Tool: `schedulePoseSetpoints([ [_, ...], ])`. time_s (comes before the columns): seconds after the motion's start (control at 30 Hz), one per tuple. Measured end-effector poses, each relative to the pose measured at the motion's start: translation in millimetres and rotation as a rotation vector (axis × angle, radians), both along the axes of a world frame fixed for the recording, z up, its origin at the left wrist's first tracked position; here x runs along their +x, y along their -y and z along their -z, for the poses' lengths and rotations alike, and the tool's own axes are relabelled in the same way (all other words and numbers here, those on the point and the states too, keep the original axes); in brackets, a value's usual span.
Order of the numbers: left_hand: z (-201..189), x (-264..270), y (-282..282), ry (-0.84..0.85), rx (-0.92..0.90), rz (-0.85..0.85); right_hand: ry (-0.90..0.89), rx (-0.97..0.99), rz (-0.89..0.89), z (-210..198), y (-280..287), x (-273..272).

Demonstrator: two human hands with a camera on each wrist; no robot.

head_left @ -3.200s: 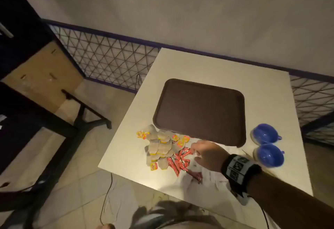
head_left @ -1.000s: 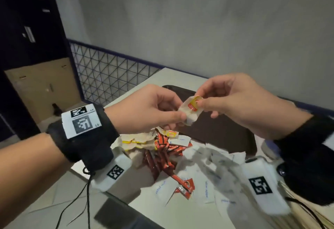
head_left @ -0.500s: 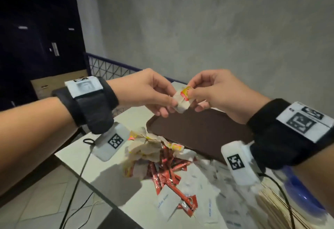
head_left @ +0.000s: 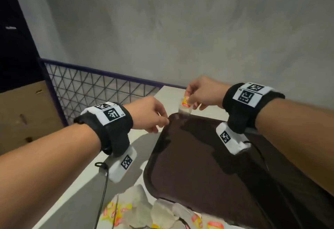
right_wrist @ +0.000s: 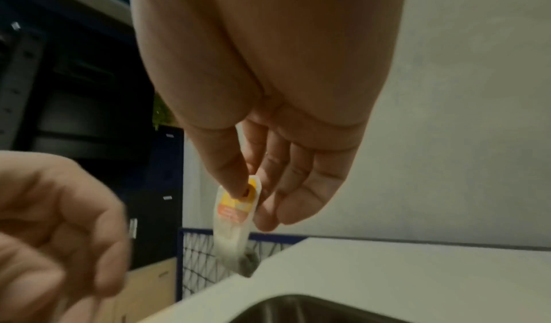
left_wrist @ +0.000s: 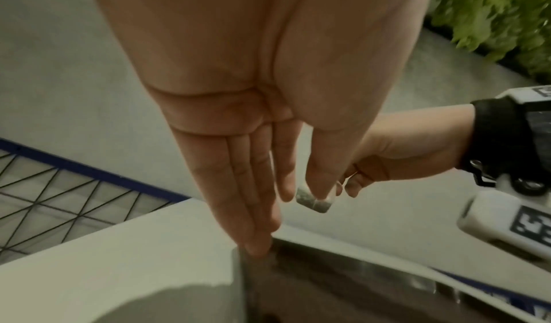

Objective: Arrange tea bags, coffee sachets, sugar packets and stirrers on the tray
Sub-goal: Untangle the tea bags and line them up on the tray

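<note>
Nearest, a heap of tea bags [head_left: 144, 212] lies on the desk [head_left: 86, 178], below and behind the left hand [head_left: 146, 114]. That hand hangs with fingers straight and together, holding nothing, its fingertips [left_wrist: 256, 245] just over the near-left corner of the brown tray [head_left: 207, 165]. Farther off, the right hand [head_left: 204, 92] pinches one tea bag [head_left: 184, 106] by its yellow tag, dangling just above the tray's far corner.
</note>
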State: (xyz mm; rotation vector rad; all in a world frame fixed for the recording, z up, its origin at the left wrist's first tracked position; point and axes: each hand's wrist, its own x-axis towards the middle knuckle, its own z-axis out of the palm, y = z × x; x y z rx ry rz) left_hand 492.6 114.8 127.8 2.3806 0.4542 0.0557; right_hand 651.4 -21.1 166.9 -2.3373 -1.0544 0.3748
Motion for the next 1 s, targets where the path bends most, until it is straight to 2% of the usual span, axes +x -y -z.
schedulePoseSetpoints([
  [0.17, 45.0, 10.5, -29.7, -0.211, 0.017, 0.067, -0.015, -0.196, 0.000, 43.1, -33.0, 27.5],
  [0.4, 54.7, 17.4, -30.4, -0.241, 0.198, 0.203, -0.073, -0.204, 0.076, 65.9, -49.0, 40.9],
  [0.63, 55.8, 19.8, -31.6, -0.247, 0.171, 0.197, -0.066, -0.174, 0.114, 77.0, -47.1, 50.5],
  [0.8, 58.7, 24.8, -26.5, -0.183, 0.250, 0.175, -0.032, -0.132, 0.119, 81.8, -50.2, 50.2],
  [1.0, 59.2, 25.9, -26.1, -0.195, 0.204, 0.173, 0.042, -0.146, 0.149, 84.6, -55.7, 52.1],
])
